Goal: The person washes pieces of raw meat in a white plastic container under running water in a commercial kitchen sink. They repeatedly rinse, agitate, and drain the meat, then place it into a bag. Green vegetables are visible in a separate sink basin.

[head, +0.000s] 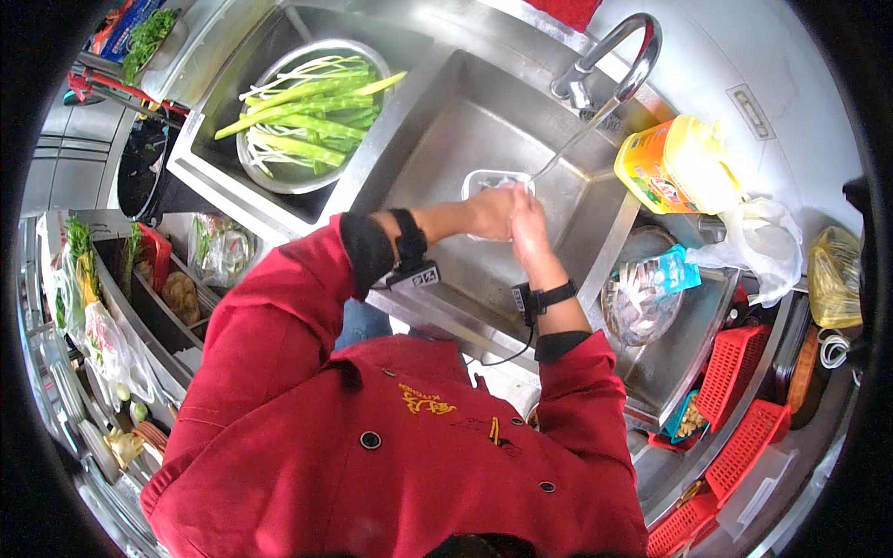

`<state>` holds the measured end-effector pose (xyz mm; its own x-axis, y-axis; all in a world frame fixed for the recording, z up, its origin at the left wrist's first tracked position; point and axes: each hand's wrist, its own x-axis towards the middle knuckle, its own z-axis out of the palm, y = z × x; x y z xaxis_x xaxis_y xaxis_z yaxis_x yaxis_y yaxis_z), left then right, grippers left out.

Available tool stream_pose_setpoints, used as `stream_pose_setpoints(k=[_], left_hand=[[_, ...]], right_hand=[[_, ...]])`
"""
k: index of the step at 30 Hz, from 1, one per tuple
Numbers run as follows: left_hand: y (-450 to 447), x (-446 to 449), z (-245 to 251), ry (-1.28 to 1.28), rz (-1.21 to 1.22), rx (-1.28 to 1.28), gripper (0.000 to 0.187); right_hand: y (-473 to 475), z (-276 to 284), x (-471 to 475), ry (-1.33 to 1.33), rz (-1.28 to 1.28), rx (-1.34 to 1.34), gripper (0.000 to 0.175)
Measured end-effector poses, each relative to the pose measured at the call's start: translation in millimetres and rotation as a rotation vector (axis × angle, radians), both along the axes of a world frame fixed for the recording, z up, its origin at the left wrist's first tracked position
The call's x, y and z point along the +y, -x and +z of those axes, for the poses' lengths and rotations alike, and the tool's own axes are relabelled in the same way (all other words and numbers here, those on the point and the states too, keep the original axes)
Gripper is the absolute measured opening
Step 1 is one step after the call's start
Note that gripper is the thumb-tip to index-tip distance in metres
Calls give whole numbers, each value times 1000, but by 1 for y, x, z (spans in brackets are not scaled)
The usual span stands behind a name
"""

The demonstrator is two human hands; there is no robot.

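My left hand (490, 213) and my right hand (528, 217) meet over a small clear plastic container (481, 180) in the middle basin of a stainless steel sink (446, 150). Their fingers touch each other and cover much of the container. Whether either hand grips it or something inside is hidden. A stream of water (568, 143) runs from the curved chrome faucet (652, 52) down to the container's far right corner, close to my right fingertips.
In the left basin, a metal bowl (244, 157) holds peeled green stalks (307, 108) and white-stemmed greens. A yellow plastic jug (656, 164) stands right of the faucet. Bagged food (638, 307) lies in the right basin. Red plastic baskets (732, 370) line the lower right.
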<state>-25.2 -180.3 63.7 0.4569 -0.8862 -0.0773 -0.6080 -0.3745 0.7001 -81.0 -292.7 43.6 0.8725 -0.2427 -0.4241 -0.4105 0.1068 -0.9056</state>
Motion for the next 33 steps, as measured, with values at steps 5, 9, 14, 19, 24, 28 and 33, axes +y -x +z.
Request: stream_pose_setpoints(k=[5,9,14,19,24,28,33], left_hand=[[-8,-7,19,-137,61,69,42],[-7,-4,50,-123,89,-48,40],[2,7,76,-265,104,-65,44],[30,53,40,173,206,44,49],[70,103,-12,256,482,368,24],[100,148,-22,499,528,593,14],[105,213,-20,836,703,1029,6]], right_hand=[[-8,18,8,-9,-225,-62,41],[-12,37,11,-115,-363,-102,37],[-7,50,20,-147,-373,-177,35],[21,48,26,162,-211,-154,28],[61,26,45,431,-62,-177,22],[86,11,74,434,-43,-139,18],[94,5,103,217,19,-131,23]])
